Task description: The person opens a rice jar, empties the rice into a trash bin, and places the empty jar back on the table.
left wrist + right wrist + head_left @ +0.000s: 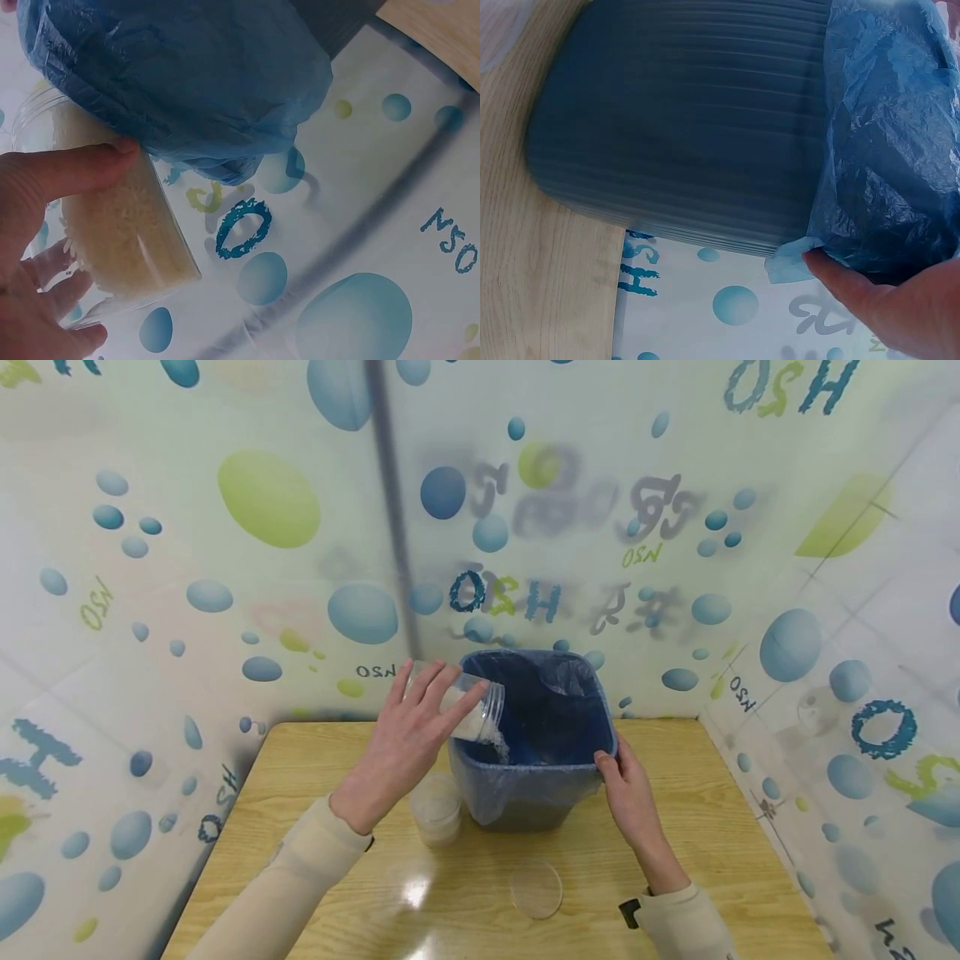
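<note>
A clear jar (471, 714) of white grains lies tilted in my left hand (408, 727), its mouth over the left front rim of a blue bin (517, 810); grains spill from it into the bin. In the left wrist view the fingers and thumb of my left hand (52, 217) go round the jar (142, 232), which is partly full of rice-like grains. My right hand (630, 789) grips the bin's right front rim. The right wrist view has my right hand (885, 300) at the edge of the blue bag liner (892, 142), beside the ribbed bin wall (682, 112).
A second clear container (437, 814) with pale contents stands on the wooden table (315, 793), left of the bin and under my left hand. A clear round lid (536, 889) lies in front of the bin. Printed curtain-like walls (270, 552) surround the table.
</note>
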`<action>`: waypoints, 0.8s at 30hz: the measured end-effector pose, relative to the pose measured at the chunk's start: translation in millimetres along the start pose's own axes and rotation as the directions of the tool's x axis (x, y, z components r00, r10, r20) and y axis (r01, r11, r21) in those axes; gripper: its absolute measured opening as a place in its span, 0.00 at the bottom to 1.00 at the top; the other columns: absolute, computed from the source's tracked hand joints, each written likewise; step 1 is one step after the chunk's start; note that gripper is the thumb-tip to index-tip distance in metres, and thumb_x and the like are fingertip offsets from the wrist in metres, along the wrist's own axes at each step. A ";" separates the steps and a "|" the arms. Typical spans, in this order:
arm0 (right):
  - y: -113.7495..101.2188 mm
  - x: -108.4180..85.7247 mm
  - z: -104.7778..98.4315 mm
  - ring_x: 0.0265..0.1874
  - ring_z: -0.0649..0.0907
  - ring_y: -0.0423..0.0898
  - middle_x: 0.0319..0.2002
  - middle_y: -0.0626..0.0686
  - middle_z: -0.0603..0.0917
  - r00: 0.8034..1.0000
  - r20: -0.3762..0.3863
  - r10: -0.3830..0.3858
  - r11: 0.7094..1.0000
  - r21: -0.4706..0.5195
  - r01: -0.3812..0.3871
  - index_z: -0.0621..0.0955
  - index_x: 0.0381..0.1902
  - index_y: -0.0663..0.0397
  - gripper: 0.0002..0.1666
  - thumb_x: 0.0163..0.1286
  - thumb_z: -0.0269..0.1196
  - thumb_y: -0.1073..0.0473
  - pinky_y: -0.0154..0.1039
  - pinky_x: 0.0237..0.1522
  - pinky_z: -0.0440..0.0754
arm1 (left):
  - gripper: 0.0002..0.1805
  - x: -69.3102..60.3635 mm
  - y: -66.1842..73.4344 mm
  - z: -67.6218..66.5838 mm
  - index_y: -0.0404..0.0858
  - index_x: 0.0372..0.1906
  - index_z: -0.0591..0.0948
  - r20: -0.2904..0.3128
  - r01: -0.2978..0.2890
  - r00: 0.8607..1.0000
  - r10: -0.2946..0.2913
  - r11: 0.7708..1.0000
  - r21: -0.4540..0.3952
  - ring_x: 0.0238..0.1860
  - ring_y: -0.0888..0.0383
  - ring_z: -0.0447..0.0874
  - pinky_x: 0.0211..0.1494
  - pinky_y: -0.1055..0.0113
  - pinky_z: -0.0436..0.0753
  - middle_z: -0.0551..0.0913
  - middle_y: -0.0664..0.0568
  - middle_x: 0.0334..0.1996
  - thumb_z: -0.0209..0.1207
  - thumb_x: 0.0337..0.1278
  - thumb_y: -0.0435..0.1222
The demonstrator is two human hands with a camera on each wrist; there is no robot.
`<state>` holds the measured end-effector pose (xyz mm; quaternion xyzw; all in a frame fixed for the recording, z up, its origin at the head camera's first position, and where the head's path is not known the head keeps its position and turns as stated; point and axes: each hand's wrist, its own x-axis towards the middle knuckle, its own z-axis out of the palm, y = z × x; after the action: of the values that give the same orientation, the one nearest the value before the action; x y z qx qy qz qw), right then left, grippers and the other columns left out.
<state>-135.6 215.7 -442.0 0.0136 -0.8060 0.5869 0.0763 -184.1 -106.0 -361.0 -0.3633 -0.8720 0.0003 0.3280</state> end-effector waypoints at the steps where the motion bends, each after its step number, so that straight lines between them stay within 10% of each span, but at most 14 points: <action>1: -0.1 0.0 0.0 0.76 0.65 0.60 0.79 0.62 0.61 1.000 0.000 0.001 1.000 0.001 -0.001 0.56 0.82 0.59 0.34 0.85 0.48 0.56 0.57 0.75 0.61 | 0.44 -0.1 0.1 -0.1 0.49 0.76 0.71 0.003 0.000 1.000 0.000 1.000 -0.001 0.73 0.39 0.64 0.79 0.37 0.52 0.71 0.37 0.68 0.60 0.56 0.15; 24: 0.5 0.7 0.2 0.76 0.65 0.60 0.79 0.62 0.62 1.000 -0.003 0.000 1.000 -0.003 0.000 0.56 0.82 0.59 0.34 0.85 0.48 0.55 0.57 0.75 0.62 | 0.46 0.5 1.7 -2.4 0.50 0.78 0.69 0.034 -0.006 0.999 0.007 1.000 -0.011 0.73 0.39 0.62 0.80 0.38 0.47 0.69 0.38 0.70 0.58 0.57 0.15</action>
<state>-136.3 215.7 -442.4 0.0126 -0.8067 0.5858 0.0772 -181.9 -105.0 -359.3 -0.3677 -0.8763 0.0029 0.3114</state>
